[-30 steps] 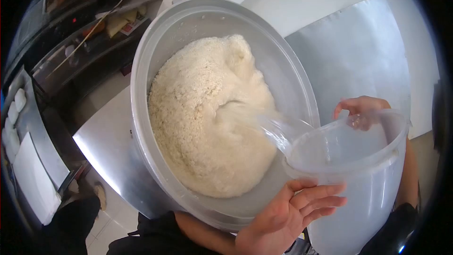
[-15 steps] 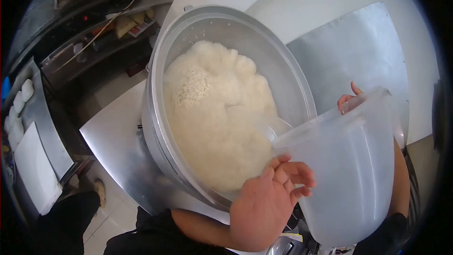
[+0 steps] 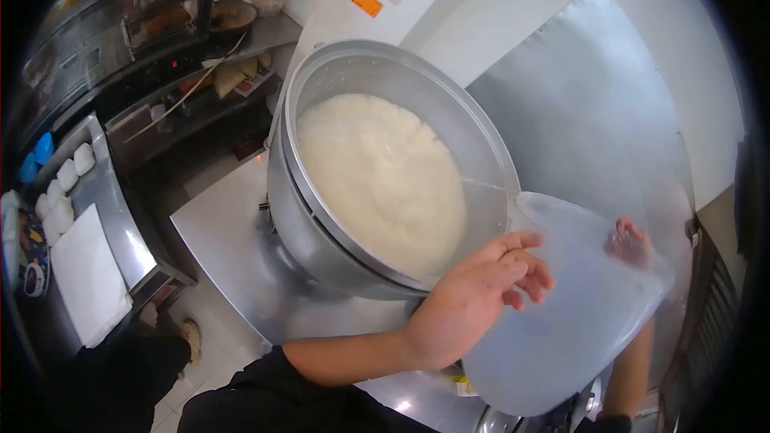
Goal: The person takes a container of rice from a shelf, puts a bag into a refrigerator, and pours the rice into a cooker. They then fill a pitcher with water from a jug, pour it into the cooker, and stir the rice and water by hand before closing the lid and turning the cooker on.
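A large aluminium pot (image 3: 485, 124) holds a pale, cream-coloured mass of rice (image 3: 377, 184), its surface wet and smooth. Tilted against the pot's right rim is a translucent plastic tub (image 3: 545, 337), its mouth toward the rice. My right hand (image 3: 630, 242) grips the tub from the far side and shows blurred through the plastic. In front of the tub, by the pot's near rim, my left hand (image 3: 481, 293) has its fingers loosely bent and apart, with nothing in them; it overlaps the tub in this view.
Beneath the pot is a steel worktop (image 3: 241, 248). A steel panel (image 3: 585, 104) leans at the wall on the right. To the left, a counter bears white packets (image 3: 60, 212) and a white sheet (image 3: 90, 277). A shelf unit (image 3: 196, 124) stands behind.
The tub has tipped further toward the pot. Dry-looking grains on top of the rice have vanished, leaving a smoother, wetter surface. My left hand has shifted slightly up, and the view has moved.
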A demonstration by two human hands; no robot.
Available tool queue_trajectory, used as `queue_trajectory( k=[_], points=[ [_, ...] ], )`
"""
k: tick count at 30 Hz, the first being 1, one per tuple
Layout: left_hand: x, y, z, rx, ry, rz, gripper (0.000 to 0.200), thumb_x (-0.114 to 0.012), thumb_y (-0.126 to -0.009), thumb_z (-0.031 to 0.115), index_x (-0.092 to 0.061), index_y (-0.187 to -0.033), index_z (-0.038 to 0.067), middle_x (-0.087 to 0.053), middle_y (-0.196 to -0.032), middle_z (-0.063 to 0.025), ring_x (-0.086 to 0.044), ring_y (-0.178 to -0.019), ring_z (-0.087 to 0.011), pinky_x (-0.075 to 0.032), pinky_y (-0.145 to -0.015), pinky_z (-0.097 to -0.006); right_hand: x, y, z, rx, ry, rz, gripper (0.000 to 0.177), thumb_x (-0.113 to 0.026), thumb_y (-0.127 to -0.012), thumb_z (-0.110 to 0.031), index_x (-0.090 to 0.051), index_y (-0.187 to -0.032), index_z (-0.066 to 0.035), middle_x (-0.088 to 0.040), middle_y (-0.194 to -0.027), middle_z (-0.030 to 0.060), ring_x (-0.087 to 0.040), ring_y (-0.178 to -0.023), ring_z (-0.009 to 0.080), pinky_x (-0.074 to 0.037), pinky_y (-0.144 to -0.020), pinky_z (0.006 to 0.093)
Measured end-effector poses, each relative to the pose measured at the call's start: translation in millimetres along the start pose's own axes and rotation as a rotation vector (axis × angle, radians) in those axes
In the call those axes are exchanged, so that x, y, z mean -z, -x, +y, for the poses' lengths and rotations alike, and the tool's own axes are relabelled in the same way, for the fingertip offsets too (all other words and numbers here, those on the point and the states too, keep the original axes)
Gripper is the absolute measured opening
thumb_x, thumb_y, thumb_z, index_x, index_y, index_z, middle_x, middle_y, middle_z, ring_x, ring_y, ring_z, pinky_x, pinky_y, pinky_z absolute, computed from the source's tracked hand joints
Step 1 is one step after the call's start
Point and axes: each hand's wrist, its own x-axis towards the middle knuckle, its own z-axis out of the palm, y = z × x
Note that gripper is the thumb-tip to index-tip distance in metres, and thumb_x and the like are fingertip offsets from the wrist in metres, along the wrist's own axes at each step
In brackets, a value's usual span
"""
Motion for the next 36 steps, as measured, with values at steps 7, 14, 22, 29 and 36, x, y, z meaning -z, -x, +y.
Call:
queue_trajectory(
  k=[7, 14, 22, 29, 36],
  points=[
    [-17, 71, -29, 0.279, -0.364, -0.042, 0.041, -0.058, -0.093, 0.027, -0.047, -0.123, 0.001, -0.060, -0.095, -0.0074, -0.057, -0.089, -0.0162, -0.042, -0.083, -0.0309, -16, 160, 64, 0.022, 0.114, 0.200, 0.016, -0.064, -0.086, -0.009, -0.052, -0.096, -0.010, -0.049, -0.075, -0.0038, -0.043, -0.054, 0.0050, -0.032, -0.045, 0.0187],
    [-12, 153, -74, 0.326, -0.645, 0.236, 0.027, -0.061, -0.093, 0.028, -0.053, -0.104, 0.004, -0.058, -0.087, -0.0028, -0.056, -0.085, -0.0134, -0.042, -0.078, -0.0267, -38, 231, 160, -0.041, 0.244, 0.097, 0.025, -0.056, -0.086, 0.000, -0.056, -0.109, -0.009, -0.046, -0.085, -0.0062, -0.038, -0.062, 0.0015, -0.030, -0.052, 0.0185],
    [24, 253, -167, 0.244, -0.926, 0.809, 0.019, -0.062, -0.095, 0.027, -0.052, -0.096, 0.011, -0.054, -0.082, 0.0037, -0.053, -0.079, -0.0069, -0.040, -0.076, -0.0237, -36, 262, 278, 0.029, 0.443, -0.108, 0.055, -0.056, -0.082, 0.003, -0.050, -0.135, -0.012, -0.049, -0.089, -0.0021, -0.045, -0.065, 0.0077, -0.038, -0.059, 0.0241],
    [18, 289, -257, 0.254, -0.969, 0.878, 0.027, -0.065, -0.093, 0.023, -0.046, -0.108, 0.010, -0.055, -0.096, -0.0014, -0.055, -0.087, -0.0114, -0.047, -0.077, -0.0283, -15, 261, 330, 0.159, 0.751, -0.039, 0.059, -0.064, -0.081, -0.007, -0.051, -0.136, -0.021, -0.056, -0.102, 0.0175, -0.057, -0.097, 0.0368, -0.045, -0.085, 0.0452],
    [33, 325, -327, 0.252, -1.346, 0.840, 0.051, -0.066, -0.091, 0.038, -0.043, -0.126, 0.010, -0.056, -0.096, -0.0068, -0.057, -0.089, -0.0152, -0.047, -0.074, -0.0292, -9, 289, 285, 0.390, 1.074, 0.210, 0.032, -0.081, -0.067, -0.019, -0.057, -0.082, -0.005, -0.055, -0.094, 0.0138, -0.051, -0.094, 0.0351, -0.043, -0.079, 0.0449]
  ],
)
